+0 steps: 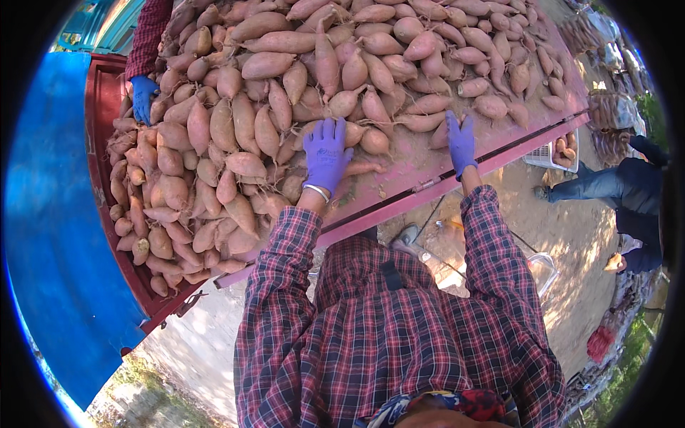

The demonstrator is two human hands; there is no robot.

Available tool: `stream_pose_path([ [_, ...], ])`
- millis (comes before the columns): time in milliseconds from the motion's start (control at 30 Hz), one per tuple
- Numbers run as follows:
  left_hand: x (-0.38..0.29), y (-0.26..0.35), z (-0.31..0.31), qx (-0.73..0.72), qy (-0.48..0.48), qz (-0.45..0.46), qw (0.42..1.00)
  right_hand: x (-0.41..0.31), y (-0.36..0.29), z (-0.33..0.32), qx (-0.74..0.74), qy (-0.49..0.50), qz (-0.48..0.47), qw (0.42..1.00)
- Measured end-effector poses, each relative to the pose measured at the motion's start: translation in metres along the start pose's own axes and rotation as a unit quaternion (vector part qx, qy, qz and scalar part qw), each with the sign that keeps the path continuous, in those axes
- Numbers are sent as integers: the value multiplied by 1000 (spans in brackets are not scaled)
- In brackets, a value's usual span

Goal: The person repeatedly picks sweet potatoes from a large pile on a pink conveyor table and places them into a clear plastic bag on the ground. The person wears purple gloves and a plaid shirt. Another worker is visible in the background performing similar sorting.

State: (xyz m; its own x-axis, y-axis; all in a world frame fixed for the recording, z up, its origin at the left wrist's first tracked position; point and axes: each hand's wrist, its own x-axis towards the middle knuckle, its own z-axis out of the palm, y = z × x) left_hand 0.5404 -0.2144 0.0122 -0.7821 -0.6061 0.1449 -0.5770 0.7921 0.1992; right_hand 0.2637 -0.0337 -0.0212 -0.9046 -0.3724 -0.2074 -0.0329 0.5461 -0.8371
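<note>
My left hand (325, 155), in a purple glove, lies palm down on sweet potatoes at the near edge of a large heap (246, 123). Its fingers are extended and the thumb stands out to the side; what lies under the palm is hidden. A slender sweet potato (364, 168) pokes out beside that thumb. My right hand (461, 142), gloved alike, is at the edge of the red metal truck bed (401, 184), with its fingers apart. Against its left side lies a sweet potato (440, 136), partly covered by the hand.
Another person's blue-gloved hand (143, 99) touches the heap at the far left. A blue sheet (48, 214) hangs outside the red side wall (101, 160). Below the right edge stands a white crate (540, 156) of sweet potatoes. A person in jeans (588, 184) is at the right.
</note>
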Motion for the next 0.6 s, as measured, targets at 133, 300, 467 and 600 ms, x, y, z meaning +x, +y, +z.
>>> stream_pose_path([
  [133,10,-11,-11,-115,4,-14,993,-2,16,-18,-131,3,-70,989],
  [300,20,1,-55,-686,9,-169,708,-3,55,-44,-52,21,15,998],
  [467,-1,22,-52,-931,-184,-170,263,-4,38,-33,258,-47,97,960],
  [600,-14,65,-38,-931,-188,-187,250,-12,56,-61,174,11,29,984],
])
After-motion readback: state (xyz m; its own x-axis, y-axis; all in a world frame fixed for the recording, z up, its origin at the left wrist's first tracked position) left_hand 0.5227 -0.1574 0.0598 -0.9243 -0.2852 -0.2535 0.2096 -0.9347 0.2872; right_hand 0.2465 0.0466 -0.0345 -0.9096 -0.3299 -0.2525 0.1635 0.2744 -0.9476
